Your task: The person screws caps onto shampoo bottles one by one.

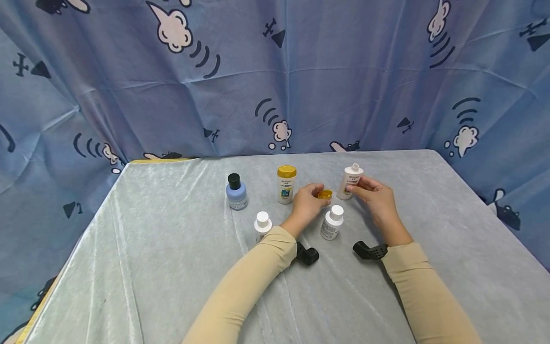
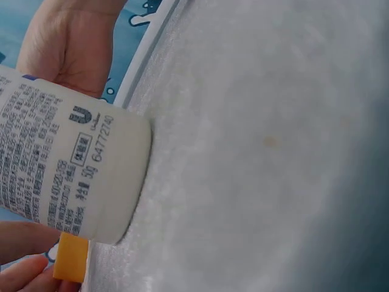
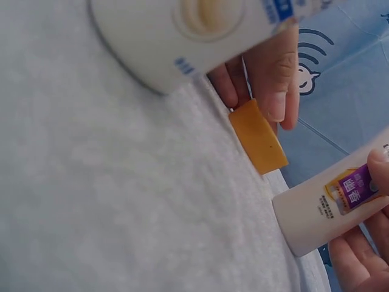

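My left hand (image 1: 307, 204) pinches a yellow flip-top cap (image 1: 325, 194) just above or at the cloth; I cannot tell whether it touches. To its right, my right hand (image 1: 379, 200) holds an uncapped white lotion bottle (image 1: 347, 183) by its side, its narrow neck bare. That bottle stands slightly tilted, with a purple label (image 3: 355, 188) in the right wrist view. Between the hands and nearer me is a small white bottle with a white cap (image 1: 332, 222); its printed back (image 2: 79, 158) fills much of the left wrist view.
A white bottle with a yellow cap (image 1: 286, 185) stands left of my left hand, and a blue bottle with a black cap (image 1: 236, 193) is farther left. Another white-capped bottle (image 1: 262, 224) is partly behind my left sleeve. Grey cloth (image 1: 172, 267) covers the table; a patterned blue curtain (image 1: 240, 95) hangs behind.
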Action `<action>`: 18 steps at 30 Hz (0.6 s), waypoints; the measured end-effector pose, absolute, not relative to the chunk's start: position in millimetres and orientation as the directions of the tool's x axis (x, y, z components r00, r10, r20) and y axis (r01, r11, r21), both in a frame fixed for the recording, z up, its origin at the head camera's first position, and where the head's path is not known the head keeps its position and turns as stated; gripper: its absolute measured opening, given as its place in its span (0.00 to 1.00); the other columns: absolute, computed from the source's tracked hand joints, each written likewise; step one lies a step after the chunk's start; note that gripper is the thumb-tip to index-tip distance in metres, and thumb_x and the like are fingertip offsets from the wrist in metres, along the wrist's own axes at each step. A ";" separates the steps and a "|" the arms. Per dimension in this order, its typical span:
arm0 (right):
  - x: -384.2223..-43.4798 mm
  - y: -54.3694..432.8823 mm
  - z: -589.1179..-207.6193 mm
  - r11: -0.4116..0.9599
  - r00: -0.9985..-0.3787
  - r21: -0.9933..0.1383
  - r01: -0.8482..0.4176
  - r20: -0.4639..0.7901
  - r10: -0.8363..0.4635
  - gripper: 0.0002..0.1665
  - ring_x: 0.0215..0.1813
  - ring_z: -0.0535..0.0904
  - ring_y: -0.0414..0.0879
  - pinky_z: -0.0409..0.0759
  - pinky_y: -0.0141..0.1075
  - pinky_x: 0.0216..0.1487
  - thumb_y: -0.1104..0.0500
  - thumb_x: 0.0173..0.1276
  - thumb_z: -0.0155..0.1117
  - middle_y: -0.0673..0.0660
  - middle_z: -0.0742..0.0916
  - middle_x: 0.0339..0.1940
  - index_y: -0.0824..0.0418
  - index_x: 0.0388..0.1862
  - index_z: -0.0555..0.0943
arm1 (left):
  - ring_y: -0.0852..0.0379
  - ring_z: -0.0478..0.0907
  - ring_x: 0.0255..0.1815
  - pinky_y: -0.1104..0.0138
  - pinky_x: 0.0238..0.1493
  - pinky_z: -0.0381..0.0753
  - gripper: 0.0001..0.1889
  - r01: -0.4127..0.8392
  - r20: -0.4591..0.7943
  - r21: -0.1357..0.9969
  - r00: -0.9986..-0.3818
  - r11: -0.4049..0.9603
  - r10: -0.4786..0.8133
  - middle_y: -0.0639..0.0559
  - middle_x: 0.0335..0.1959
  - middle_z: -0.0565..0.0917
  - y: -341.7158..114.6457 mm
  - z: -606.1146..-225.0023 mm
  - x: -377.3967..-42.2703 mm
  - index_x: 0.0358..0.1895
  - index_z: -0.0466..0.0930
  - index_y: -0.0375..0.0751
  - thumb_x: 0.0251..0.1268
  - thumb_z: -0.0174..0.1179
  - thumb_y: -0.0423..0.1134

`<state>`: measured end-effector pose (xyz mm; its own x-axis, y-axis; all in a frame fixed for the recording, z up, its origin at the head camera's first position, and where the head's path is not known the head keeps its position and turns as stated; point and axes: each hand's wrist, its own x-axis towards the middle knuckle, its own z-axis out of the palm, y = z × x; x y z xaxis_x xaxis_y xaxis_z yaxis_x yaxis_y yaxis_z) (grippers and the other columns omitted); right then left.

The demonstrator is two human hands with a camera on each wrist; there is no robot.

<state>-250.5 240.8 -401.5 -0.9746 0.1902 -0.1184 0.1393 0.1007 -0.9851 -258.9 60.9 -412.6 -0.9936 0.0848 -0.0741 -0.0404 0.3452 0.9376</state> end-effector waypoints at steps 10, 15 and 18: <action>-250.2 239.6 -403.5 0.126 -0.965 -0.981 0.148 -0.115 0.236 0.22 0.47 0.78 0.26 0.76 0.15 0.47 0.56 0.63 0.74 0.28 0.83 0.35 0.53 0.56 0.82 | 0.53 0.82 0.58 0.68 0.60 0.79 0.25 -0.029 -0.080 0.897 -0.992 0.440 0.096 0.47 0.56 0.86 63.7 -410.7 -259.5 0.58 0.82 0.38 0.54 0.73 0.30; -249.4 238.9 -402.8 0.122 -0.967 -0.984 0.132 -0.100 0.235 0.15 0.46 0.78 0.26 0.76 0.15 0.46 0.56 0.63 0.74 0.29 0.84 0.34 0.47 0.48 0.83 | 0.53 0.82 0.57 0.68 0.59 0.80 0.23 -0.021 -0.075 0.884 -0.993 0.468 0.097 0.48 0.55 0.87 65.1 -411.5 -259.6 0.56 0.84 0.39 0.54 0.73 0.30; -249.6 237.6 -402.5 0.112 -0.966 -0.985 0.128 -0.099 0.237 0.13 0.46 0.78 0.26 0.76 0.16 0.46 0.56 0.63 0.74 0.29 0.84 0.34 0.44 0.44 0.82 | 0.54 0.83 0.56 0.69 0.58 0.80 0.21 -0.008 -0.064 0.879 -0.993 0.477 0.101 0.49 0.53 0.87 64.6 -412.5 -260.2 0.55 0.85 0.39 0.54 0.72 0.29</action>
<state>-249.6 237.6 -402.5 -0.9664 0.2372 -0.0988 0.1283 0.1121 -0.9854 -260.2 64.6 -412.5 -0.9928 0.1015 -0.0642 -0.0081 0.4772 0.8788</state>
